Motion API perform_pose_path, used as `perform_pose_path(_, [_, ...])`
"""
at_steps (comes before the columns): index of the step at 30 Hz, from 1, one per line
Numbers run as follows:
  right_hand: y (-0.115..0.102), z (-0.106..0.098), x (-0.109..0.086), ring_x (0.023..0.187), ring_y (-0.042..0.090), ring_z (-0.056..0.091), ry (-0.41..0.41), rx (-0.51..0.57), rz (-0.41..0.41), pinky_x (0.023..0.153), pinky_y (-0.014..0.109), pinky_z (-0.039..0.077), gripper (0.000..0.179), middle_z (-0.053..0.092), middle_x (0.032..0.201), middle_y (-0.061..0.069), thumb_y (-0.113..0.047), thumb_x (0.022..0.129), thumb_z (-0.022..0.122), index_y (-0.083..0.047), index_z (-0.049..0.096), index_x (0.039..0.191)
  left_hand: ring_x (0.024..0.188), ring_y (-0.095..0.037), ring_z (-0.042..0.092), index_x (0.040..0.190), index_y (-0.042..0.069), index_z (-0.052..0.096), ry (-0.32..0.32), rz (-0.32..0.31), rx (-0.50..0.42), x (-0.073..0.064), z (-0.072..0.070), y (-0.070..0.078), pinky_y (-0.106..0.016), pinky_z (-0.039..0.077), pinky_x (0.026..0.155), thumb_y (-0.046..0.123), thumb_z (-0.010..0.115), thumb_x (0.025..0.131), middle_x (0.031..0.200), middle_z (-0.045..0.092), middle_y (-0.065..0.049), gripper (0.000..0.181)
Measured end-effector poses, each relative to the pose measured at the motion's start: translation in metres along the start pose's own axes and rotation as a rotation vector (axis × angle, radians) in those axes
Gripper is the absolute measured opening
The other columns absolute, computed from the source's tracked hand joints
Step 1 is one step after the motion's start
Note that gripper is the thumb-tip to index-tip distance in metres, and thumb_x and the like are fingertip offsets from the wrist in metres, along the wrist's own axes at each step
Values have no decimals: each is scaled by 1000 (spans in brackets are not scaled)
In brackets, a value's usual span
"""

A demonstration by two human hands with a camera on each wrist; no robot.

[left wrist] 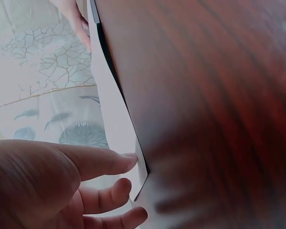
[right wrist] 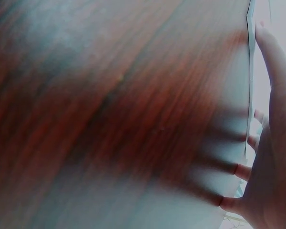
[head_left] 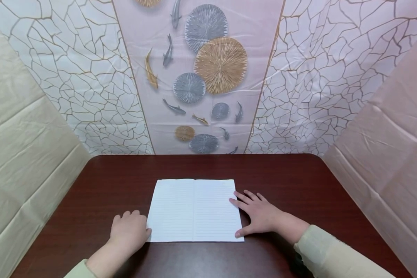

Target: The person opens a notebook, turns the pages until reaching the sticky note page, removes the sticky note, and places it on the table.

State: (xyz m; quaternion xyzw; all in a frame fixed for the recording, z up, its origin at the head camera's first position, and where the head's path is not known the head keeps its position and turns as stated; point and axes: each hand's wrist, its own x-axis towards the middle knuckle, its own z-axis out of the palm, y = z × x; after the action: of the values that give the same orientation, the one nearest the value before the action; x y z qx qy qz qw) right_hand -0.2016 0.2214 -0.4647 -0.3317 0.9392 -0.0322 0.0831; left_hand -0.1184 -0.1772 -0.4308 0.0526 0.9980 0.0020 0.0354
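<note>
At edges of notebook point(head_left: 173, 210) | left hand point(head_left: 129, 231): pinching | right hand point(head_left: 260, 215): spread, touching

Both sleeves point(head_left: 340, 251) run off the head view's lower edge, and the right wrist view crops the notebook point(head_left: 196, 211).

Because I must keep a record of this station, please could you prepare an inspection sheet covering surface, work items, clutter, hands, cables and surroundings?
Surface: reddish-brown wood-grain table, rounded far corners, glossy.
Work items: lined notebook, lying open; no handwriting can be made out.
Clutter: dark patch below the right sleeve; shadow or object, unclear.
Left hand: thumb touches the notebook's left edge near the bottom corner.
Right hand: fingers spread at the right edge.
Cables: nothing seen.
Surroundings: backdrop printed with fish and round motifs; creased pale side sheets.
</note>
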Motion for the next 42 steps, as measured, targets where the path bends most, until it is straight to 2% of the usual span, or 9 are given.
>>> perform_pose_path(7, [1, 1, 0, 148, 37, 20, -18, 3, 12, 111, 66, 21, 111, 21, 164, 0, -92, 69, 49, -29, 28, 158, 75, -27, 50, 83, 9, 64, 22, 3, -23, 3, 1, 0, -48, 43, 69, 27, 73, 83, 80, 55, -6, 21])
perform_pose_path(14, [2, 3, 1, 149, 34, 18, -34, 2, 31, 113, 64, 19, 112, 18, 165, -3, -93, 68, 49, -31, 25, 158, 77, -28, 50, 83, 9, 62, 96, 55, -10, 7, 4, 4, -45, 42, 67, 21, 72, 82, 82, 54, -7, 15])
perform_pose_path(18, [1, 1, 1, 149, 35, 19, -21, -3, 21, 112, 65, 20, 112, 20, 164, -2, -92, 68, 50, -30, 27, 158, 83, -28, 51, 91, 9, 64, 144, 89, 6, 14, 7, 12, -45, 44, 70, 20, 71, 82, 88, 56, -7, 15])
perform_pose_path(23, [0, 1, 1, 148, 36, 19, -21, 3, 19, 112, 65, 20, 111, 20, 164, -1, -91, 69, 51, -29, 27, 158, 93, -31, 54, 102, 9, 66, 193, 142, 14, 23, 8, 28, -48, 45, 76, 23, 74, 81, 101, 61, -8, 27])
perform_pose_path(27, [-1, 0, 1, 149, 36, 18, -25, 9, 19, 112, 65, 19, 111, 19, 165, -2, -91, 69, 51, -29, 26, 158, 98, -32, 56, 103, 8, 67, 210, 194, 4, 28, 9, 42, -49, 46, 79, 29, 76, 81, 104, 62, -8, 31])
perform_pose_path(31, [-1, 0, 1, 149, 36, 18, -25, 14, 20, 112, 65, 19, 111, 19, 165, -2, -91, 69, 51, -30, 26, 158, 110, -33, 56, 106, 5, 68, 188, 287, -1, 33, 10, 55, -50, 47, 87, 35, 76, 84, 113, 63, -11, 38])
perform_pose_path(36, [0, 2, 2, 149, 35, 17, -27, 12, 21, 113, 65, 18, 111, 17, 165, -3, -92, 69, 50, -31, 25, 158, 131, -34, 48, 130, 6, 62, 90, 403, 13, 36, 14, 67, -51, 41, 104, 44, 68, 90, 137, 57, -13, 55])
perform_pose_path(39, [0, 2, 2, 149, 35, 17, -27, 12, 19, 113, 65, 18, 111, 17, 165, -3, -92, 69, 50, -31, 25, 158, 136, -35, 43, 141, 11, 55, 42, 436, 1, 37, 18, 72, -52, 38, 107, 49, 64, 92, 146, 50, -12, 63])
perform_pose_path(42, [1, 2, 2, 149, 36, 17, -27, 14, 16, 112, 65, 18, 111, 17, 165, -2, -91, 69, 50, -31, 25, 158, 138, -37, 41, 145, 17, 51, 11, 440, -23, 37, 21, 76, -54, 38, 107, 54, 61, 92, 151, 45, -11, 66])
